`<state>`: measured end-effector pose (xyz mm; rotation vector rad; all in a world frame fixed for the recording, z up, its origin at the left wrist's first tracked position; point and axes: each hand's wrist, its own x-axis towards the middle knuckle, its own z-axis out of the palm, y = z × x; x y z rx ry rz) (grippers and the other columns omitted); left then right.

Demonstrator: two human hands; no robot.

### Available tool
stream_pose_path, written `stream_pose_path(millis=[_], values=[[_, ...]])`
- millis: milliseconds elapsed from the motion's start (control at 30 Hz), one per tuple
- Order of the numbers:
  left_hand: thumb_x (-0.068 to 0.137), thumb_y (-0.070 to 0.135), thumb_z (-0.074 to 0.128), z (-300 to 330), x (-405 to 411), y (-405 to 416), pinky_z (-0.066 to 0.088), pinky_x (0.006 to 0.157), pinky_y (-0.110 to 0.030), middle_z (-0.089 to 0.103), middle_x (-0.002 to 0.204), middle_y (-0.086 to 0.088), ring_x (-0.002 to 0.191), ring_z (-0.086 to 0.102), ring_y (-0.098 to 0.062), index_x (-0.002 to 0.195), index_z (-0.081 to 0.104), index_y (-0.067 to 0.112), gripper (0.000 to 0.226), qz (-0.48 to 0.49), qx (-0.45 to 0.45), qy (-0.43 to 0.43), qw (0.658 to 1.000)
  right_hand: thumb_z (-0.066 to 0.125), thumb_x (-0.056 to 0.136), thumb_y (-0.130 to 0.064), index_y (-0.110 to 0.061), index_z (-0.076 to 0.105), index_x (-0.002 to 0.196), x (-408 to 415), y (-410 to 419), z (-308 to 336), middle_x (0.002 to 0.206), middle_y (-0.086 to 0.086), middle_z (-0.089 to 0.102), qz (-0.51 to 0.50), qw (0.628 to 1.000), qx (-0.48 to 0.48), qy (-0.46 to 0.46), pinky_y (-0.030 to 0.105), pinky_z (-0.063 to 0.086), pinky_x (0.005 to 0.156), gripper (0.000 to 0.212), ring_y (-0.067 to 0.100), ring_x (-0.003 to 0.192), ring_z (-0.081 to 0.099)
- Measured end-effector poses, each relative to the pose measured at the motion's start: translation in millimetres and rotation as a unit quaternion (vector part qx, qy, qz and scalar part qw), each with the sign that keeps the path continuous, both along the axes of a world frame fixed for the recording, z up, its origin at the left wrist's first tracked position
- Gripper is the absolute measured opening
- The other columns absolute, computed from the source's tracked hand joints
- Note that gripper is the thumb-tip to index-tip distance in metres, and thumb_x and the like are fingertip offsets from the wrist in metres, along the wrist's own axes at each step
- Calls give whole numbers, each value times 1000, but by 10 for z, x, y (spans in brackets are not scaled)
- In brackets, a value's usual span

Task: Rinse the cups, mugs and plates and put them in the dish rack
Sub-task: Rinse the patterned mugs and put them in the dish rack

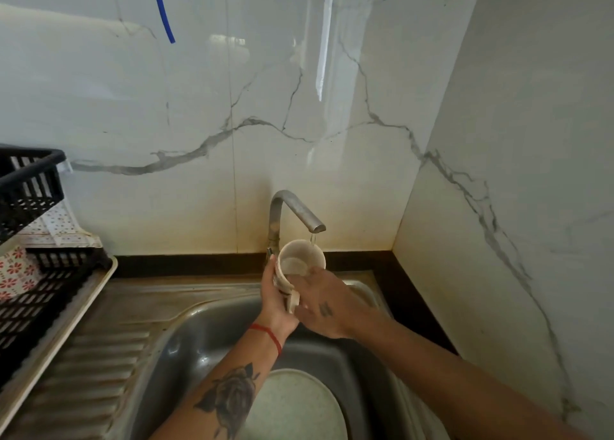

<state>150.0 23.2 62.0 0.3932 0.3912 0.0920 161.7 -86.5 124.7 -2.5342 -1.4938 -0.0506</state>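
Under the tap (296,211), both hands grip a cream mug (300,261): left hand (276,298) beneath, right hand (320,301) around its side.

Both my forearms are bare, no sleeves in view. My left hand (277,301) carries no ring that I can see. A thin red string bracelet (269,336) circles my left wrist. Below it, on the left forearm, sits a dark rose tattoo (231,398) with shaded petals and pointed leaves at its edges. My right hand (324,306) bears a small dark tattoo (325,309) on its back; its design is too blurred to read.
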Motion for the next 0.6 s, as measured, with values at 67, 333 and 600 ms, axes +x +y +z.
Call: stream_pose_path(millis=[67, 333, 600], values=[[81, 57, 62, -11, 9, 61, 57, 77, -45, 69, 106, -18, 97, 65, -34, 120, 62, 14, 58, 16, 59, 35, 998, 60, 91, -30, -19, 39, 142, 95, -131, 39, 141, 6, 48, 40, 995, -83, -40, 39, 34, 112, 56, 24, 132, 42], [75, 59, 63, 1, 17, -32, 57, 63, -41, 72, 97, -19, 86, 72, -33, 112, 67, 13, 60, 9, 93, 21, 995, 61, 90, -23, -12, 48, 132, 27, 191, -12, 124, 9, 60, -37, 992, -113, -47, 38, 40, 103, 45, 27, 116, 55], [85, 53, 58, 61, 118, 124, 59, 59, -37, 75, 88, -12, 73, 73, -25, 105, 69, 15, 44, 18, 128, 30, 991, 60, 92, -23, -10, 57, 126, 318, 207, 70, 124, 7, 62, -13, 944, -259, -204, 37, 29, 113, 37, 24, 122, 51]])
